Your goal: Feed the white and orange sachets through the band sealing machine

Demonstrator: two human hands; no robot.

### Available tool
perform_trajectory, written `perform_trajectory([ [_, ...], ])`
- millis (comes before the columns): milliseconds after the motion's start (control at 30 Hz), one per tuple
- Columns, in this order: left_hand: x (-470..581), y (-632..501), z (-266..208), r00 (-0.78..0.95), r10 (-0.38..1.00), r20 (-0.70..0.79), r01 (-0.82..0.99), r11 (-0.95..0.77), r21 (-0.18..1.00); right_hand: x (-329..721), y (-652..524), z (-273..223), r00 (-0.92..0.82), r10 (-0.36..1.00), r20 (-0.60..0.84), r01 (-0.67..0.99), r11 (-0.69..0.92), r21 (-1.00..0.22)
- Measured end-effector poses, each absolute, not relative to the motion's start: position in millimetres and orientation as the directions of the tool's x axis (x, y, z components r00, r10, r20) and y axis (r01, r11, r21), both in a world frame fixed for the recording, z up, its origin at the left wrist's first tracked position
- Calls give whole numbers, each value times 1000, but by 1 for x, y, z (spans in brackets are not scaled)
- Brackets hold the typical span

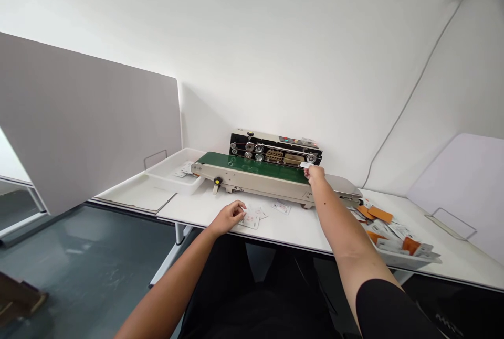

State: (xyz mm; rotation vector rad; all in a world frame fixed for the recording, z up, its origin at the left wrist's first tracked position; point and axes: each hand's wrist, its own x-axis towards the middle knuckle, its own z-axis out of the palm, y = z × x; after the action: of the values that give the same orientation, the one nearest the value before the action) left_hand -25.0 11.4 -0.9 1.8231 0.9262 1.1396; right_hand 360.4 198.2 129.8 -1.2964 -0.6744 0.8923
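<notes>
My right hand (pixel 315 173) reaches over the green conveyor belt (pixel 252 167) and pinches a small white packet (pixel 304 165). That packet is up against the right end of the band sealing machine (pixel 275 149), by its rollers. My left hand (pixel 231 216) rests near the table's front edge, its fingers curled on the left side of a white printed packet (pixel 251 219). Another packet (pixel 261 212) lies partly under that one. A further printed packet (pixel 282 207) lies flat on the table in front of the conveyor.
At the right, a bin (pixel 405 260) is heaped with white and orange packets (pixel 380 214). A white tray (pixel 173 184) with several packets stands under the conveyor's left end. Grey panels (pixel 98 118) flank the table. A cable (pixel 417 84) runs down the wall behind.
</notes>
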Motion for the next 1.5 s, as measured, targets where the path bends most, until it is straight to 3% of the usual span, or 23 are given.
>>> perform_trajectory([
  [100, -25, 11, -1, 334, 872, 358, 175, -430, 886, 358, 199, 134, 484, 862, -152, -213, -52, -976],
  [233, -24, 10, 1, 336, 873, 354, 174, -427, 887, 351, 196, 136, 408, 897, -170, -221, -83, -972],
  [533, -24, 8, 4, 332, 870, 364, 172, -435, 884, 330, 195, 131, 356, 931, -76, -208, 0, -978],
  [733, -25, 8, 2, 329, 873, 360, 172, -431, 886, 326, 186, 131, 410, 911, 46, -155, 120, -981],
  [833, -25, 9, 0, 333, 871, 362, 173, -433, 884, 350, 175, 131, 551, 821, 149, -95, 239, -966],
  [900, -25, 10, -1, 340, 867, 364, 178, -439, 880, 377, 168, 130, 719, 665, 200, -6, 294, -956],
  [1000, -25, 11, -3, 340, 863, 375, 186, -452, 872, 416, 162, 128, 852, 488, 189, 77, 240, -968],
  [1333, -24, 10, 0, 333, 875, 353, 212, -433, 876, 395, 186, 132, 622, 783, -17, -73, 36, -997],
  [1500, -25, 11, 1, 343, 876, 340, 247, -433, 867, 376, 190, 141, 538, 843, 7, -10, 15, -1000],
])
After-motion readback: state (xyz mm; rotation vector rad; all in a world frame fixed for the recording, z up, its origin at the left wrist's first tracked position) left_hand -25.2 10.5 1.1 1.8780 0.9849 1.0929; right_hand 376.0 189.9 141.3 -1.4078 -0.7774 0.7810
